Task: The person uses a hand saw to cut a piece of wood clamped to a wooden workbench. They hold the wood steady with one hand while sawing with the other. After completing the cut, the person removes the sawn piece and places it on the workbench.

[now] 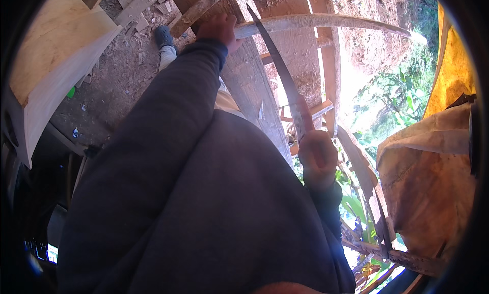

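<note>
My left hand [220, 32], reached far forward, is closed over the near end of a long pale wooden strip [326, 21], pressing it against a weathered plank [249, 75]. From there the strip runs off to the right. Closer to my body on the right, my right fist [318, 154] grips what looks like a handsaw [279, 62]. Its long dark blade tapers to a tip pointing forward and crosses the strip just right of my left hand. I cannot make out teeth on the blade, and my fist hides most of the handle.
A large pale board [66, 54] stands at the left. Wood scraps [137, 19] litter the dirt floor, where a shoe [163, 37] shows. Slatted boards [300, 54] lie ahead. Right are a stained cloth [433, 177], a yellow sheet [448, 65] and green plants [402, 98].
</note>
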{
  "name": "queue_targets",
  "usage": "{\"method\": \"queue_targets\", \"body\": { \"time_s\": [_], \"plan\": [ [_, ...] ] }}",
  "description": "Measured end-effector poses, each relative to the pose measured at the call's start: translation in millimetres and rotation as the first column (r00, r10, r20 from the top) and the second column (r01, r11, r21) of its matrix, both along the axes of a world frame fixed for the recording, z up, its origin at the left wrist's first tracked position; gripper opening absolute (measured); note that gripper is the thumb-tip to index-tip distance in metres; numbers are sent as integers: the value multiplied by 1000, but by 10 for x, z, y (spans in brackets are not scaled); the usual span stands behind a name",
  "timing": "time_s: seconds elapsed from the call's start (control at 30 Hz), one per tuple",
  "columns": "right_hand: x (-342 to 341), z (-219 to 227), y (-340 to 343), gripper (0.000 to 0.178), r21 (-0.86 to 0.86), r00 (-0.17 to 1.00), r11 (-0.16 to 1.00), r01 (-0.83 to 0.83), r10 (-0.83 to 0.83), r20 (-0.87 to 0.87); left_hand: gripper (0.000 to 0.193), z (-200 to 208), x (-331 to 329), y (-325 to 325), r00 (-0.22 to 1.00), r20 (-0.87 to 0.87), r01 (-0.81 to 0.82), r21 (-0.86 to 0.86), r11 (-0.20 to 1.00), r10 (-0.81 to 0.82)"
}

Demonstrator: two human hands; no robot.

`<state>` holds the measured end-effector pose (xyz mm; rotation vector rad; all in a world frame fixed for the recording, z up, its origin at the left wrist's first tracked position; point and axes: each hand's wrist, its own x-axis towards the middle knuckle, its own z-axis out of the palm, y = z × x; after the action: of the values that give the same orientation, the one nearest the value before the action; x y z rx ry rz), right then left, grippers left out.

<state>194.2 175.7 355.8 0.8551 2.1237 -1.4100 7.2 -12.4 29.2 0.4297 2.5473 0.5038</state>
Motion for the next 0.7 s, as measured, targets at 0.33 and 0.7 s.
{"method": "queue_targets", "body": {
  "time_s": [0.33,0.7],
  "plan": [
    [-555,-993,-99,10,-13,965,986,-164,158,-209,56,-115,-10,-42,991,-130,-3,37,999,8],
    [-570,-1196,-231,8,12,969,997,-75,76,-236,58,-244,-18,-42,983,-176,45,-1,999,-45]
  ]
}}
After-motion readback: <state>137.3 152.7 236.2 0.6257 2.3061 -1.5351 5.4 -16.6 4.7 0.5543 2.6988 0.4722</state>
